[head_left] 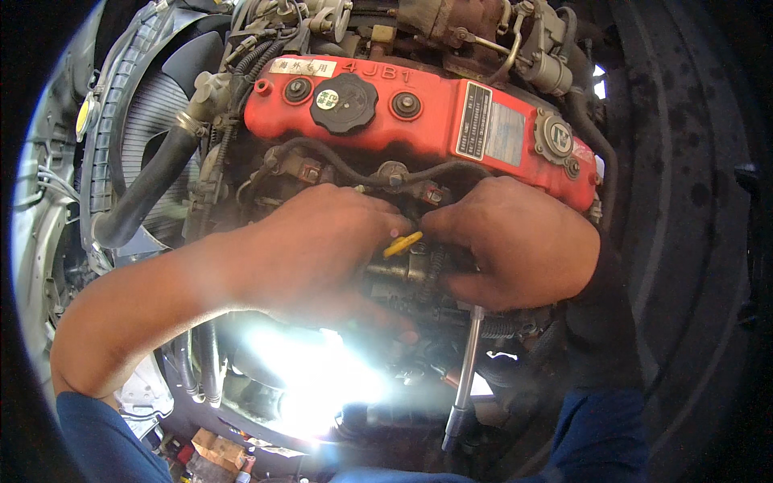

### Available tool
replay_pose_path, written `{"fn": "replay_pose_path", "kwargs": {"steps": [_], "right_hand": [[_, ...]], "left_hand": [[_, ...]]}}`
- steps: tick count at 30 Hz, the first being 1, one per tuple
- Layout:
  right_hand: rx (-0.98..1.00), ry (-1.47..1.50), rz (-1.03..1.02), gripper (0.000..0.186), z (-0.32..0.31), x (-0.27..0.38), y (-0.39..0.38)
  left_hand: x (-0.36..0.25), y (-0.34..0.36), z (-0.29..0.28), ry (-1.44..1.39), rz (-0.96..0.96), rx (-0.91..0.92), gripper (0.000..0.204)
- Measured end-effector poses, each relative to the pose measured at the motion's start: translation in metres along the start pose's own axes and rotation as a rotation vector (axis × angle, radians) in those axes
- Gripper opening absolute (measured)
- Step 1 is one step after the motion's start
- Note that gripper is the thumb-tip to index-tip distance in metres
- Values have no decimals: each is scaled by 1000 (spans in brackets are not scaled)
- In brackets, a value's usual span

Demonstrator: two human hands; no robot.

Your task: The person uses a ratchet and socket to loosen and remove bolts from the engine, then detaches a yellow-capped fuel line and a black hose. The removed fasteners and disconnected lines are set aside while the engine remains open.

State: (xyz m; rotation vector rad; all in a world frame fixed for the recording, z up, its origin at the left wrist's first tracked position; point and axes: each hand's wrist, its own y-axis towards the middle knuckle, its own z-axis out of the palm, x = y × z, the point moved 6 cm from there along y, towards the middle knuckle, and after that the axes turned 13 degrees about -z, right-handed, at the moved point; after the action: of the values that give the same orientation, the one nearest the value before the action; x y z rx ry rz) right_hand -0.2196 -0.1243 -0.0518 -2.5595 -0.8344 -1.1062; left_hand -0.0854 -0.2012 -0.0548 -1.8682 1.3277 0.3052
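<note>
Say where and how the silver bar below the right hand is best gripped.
Probably its lower end, from the person's side: the silver bar slants toward the picture's lower edge from beneath the right hand, which hides its upper end, while the lower end is uncovered. Its straight, slim shape suits a wraparound grip.

red cover: glossy | black cap: matt plastic | rod: shiny metal
</note>
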Motion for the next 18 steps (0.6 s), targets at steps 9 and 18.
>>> {"fn": "replay_pose_path", "kwargs": {"steps": [9,18], "right_hand": [[40,-40,35,51,-1,1,0],[35,-2,42,46,-1,2,-2]], "left_hand": [[-6,-1,-16,-98,-246,208,84],[-27,-35,-79,-205,-364,-132,39]]}}
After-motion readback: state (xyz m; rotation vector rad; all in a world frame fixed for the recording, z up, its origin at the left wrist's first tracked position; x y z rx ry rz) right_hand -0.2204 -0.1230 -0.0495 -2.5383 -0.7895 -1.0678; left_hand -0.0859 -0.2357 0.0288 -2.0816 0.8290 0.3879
